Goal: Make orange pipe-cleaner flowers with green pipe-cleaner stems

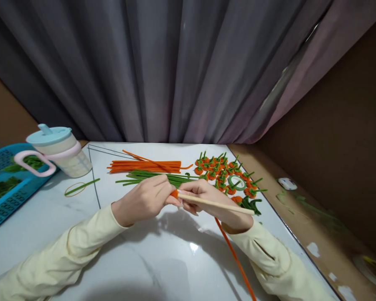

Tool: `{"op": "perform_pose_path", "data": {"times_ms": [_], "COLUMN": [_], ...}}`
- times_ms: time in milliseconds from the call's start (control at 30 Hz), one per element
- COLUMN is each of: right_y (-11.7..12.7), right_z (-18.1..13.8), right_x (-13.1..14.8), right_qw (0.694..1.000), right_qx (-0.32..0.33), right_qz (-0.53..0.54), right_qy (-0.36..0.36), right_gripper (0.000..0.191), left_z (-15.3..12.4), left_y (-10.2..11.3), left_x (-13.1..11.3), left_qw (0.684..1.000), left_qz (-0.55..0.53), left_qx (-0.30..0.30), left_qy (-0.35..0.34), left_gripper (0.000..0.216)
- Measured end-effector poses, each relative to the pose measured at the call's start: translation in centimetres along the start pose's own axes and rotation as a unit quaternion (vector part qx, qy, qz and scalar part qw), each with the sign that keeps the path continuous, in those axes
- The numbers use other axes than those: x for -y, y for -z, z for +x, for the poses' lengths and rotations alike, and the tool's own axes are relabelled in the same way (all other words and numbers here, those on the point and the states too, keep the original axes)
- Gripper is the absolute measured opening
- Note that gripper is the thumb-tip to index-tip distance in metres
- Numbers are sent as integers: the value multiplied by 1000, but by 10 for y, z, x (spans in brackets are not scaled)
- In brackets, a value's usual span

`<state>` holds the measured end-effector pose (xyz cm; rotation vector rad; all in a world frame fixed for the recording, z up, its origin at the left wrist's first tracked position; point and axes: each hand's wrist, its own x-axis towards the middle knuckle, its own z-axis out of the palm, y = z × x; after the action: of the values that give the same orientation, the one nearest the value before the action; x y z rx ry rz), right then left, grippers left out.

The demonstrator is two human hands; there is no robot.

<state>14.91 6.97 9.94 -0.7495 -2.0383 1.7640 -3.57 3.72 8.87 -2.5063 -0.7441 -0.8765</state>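
My left hand [146,200] and my right hand [207,198] meet over the white table [163,259]. My right hand grips a thin wooden stick [219,205] that points to the right. A small orange coil [174,193] sits at the stick's left tip, pinched by my left fingers. A long orange pipe cleaner [235,257] trails from the hands down toward me. Both hands are closed. Cream sleeves cover both arms.
Behind the hands lie a bundle of orange pipe cleaners [147,166], green pipe cleaners [150,177], several small orange pieces with green stems [221,167] and a green tape roll [237,182]. At the left stand a lidded cup [61,152] and a blue basket [3,179]. A grey curtain hangs behind.
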Motion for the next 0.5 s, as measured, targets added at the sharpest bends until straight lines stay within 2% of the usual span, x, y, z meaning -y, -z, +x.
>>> {"op": "perform_pose_path", "data": {"times_ms": [200,333,400,500], "right_y": [-13,-16,-17,-18], "right_z": [-2,-1,-2,-6], "right_x": [3,4,5,8], "right_qw": [998,996,998,991], "right_qx": [3,27,19,-50], "right_qz": [49,69,31,-122], "right_qy": [-35,-49,-47,-13], "right_gripper": [25,27,30,30], "left_z": [-5,-6,-5,-3], "left_y": [-2,-4,-4,-4], "left_x": [1,0,-1,1], "left_qw": [998,995,995,995], "left_qz": [60,82,81,82], "left_qx": [-26,-50,-55,-45], "left_qy": [-4,-8,8,46], "left_gripper": [28,18,15,17]}}
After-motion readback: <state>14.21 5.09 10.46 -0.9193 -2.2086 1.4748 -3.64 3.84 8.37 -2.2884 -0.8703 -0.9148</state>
